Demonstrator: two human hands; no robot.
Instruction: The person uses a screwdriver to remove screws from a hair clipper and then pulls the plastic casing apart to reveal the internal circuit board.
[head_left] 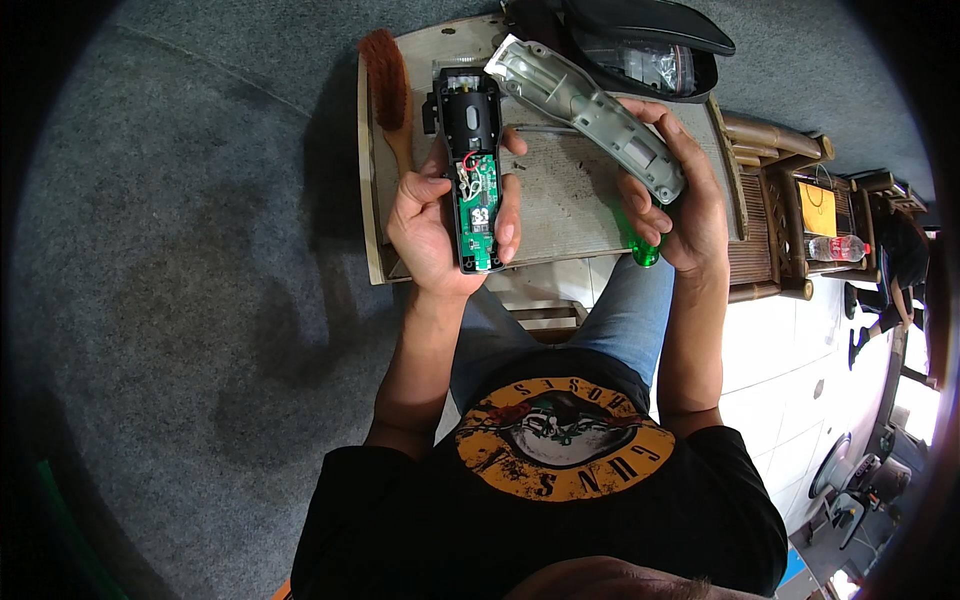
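Note:
My left hand (435, 225) is wrapped round the lower body of an opened hair clipper (478, 170). Its black shell lies face up, with a green circuit board, red and white wires and a black motor part showing. Over the table's right half, my right hand (685, 190) grips the clipper's grey housing cover (590, 115), hollow side up and tilted. The cover's upper end is close beside the top of the clipper body. Below my right fingers shows a green see-through handle (646, 250); whether that hand also holds it I cannot tell.
A small worn table (560, 215) stands before my knees. On it are a brush (390, 90) with reddish bristles, a thin metal rod (545, 128) and an open black case (700, 85) with plastic bags. To the right, a bamboo bench (755, 215) holds a bottle (838, 248); another person sits beyond.

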